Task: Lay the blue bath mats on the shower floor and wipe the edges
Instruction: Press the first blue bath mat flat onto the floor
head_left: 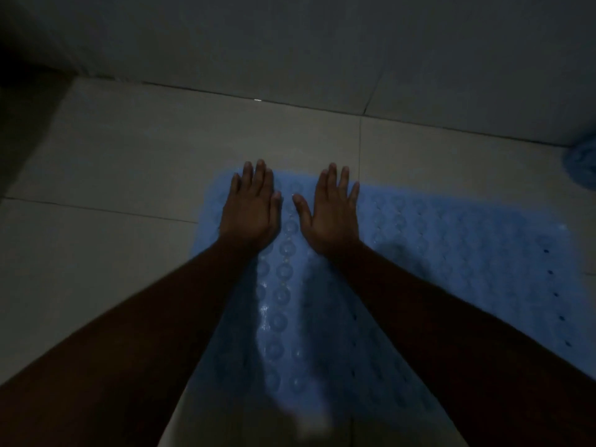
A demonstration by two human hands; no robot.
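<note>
Both your hands lie flat and spread, palms down, holding nothing: your left hand (250, 209) presses the far left corner of the blue bath mat (451, 253), and your right hand (332, 211) sits just beside it on the same far edge, thumbs nearly meeting over 1 row of raised bumps. The mat is spread on the tiled shower floor (113, 162), running from near you toward the wall (290, 43), with a strip of bare tile between its far edge and the wall.

The likeliest trouble here is the mat failing to seat. Wet glints show along the bump rows between your forearms, so if you press only at this corner, the near and right parts may stay unstuck and the mat could slide or ripple when you lean on it. Pushing forward rather than down would creep it toward the wall and skew it against the tile lines. The dim light also makes it hard to judge whether every edge lies flat.

At the far right, a second blue mat (580, 164) shows only as a sliver in the corner, well apart from this one. Nothing stands between your hands and the wall. No cloth for wiping the edges is in view.
</note>
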